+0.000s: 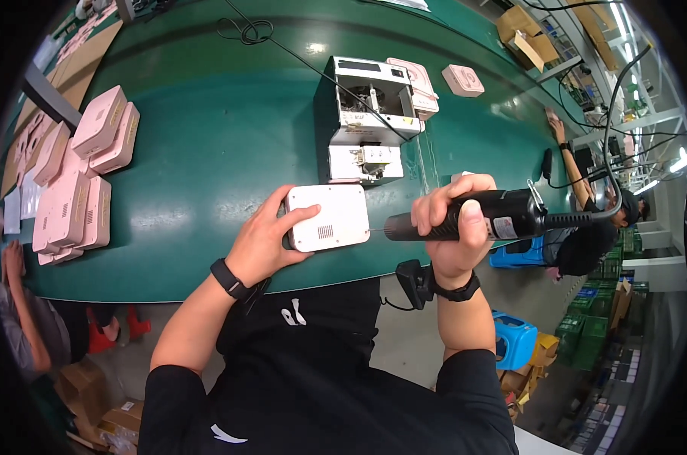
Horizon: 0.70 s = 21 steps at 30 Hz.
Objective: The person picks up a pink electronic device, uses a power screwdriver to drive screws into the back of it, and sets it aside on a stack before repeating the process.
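A pale pink plastic case [342,208] with rounded corners and a small vent grid lies near the table's front edge. My left hand [264,233] grips its left side, fingers over the top face and thumb along the near edge. A black electric screwdriver [510,214] is wrapped in my right hand [456,220], held nearly level and pointing left. Its thin bit meets the case at or beside the right-hand corner; whether it sits in a screw hole I cannot tell. Directly behind the case stands a screw feeder [365,125] with an open-topped metal housing.
Several pink cases [74,201] are stacked at the left of the green table [207,144]. More pink cases [463,80] lie behind and right of the feeder. A black cable [298,61] crosses the feeder. Other people sit at both sides; a blue stool [515,341] stands below right.
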Tool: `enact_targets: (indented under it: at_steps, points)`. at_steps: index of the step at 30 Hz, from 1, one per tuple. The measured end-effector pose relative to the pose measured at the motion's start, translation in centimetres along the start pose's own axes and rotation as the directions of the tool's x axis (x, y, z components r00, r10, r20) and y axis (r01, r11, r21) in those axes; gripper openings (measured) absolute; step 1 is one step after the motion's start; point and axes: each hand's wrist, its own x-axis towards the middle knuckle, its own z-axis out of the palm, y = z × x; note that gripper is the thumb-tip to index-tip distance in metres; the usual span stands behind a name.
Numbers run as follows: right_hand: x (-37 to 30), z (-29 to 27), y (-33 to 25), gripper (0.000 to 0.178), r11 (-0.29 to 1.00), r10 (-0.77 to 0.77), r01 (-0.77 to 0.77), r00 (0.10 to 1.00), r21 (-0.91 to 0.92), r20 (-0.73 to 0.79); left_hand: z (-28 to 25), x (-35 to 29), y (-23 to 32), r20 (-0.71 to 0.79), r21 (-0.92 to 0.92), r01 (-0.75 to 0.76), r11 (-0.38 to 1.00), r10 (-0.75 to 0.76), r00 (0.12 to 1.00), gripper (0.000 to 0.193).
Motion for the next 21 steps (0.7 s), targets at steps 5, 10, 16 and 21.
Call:
enact_targets:
  at_steps: [5,10,16,21]
  points:
    - [-1.3,-0.4,1.8,0.024,0.999,0.028,-0.028,1.0,-0.021,-0.01,0.2,0.1,0.0,-0.018,0.005,-0.012,1.0,0.012,1.0,0.07]
    - [-1.7,-0.3,2.1,0.025,1.0,0.013,-0.013,1.0,0.005,-0.023,0.3,-0.1,0.0,-0.034,0.026,-0.013,1.0,0.014,0.999,0.07]
    - [-2.1,0.2,2.3,0.026,1.0,0.011,-0.011,1.0,-0.022,-0.001,0.3,-0.1,-0.1,-0.026,0.014,-0.016,1.0,0.017,1.0,0.071]
    - [-1.4,0.0,1.9,0.026,0.996,0.076,-0.074,0.996,-0.039,0.044,0.5,0.0,-0.1,-0.044,0.033,-0.023,0.999,0.025,0.999,0.071]
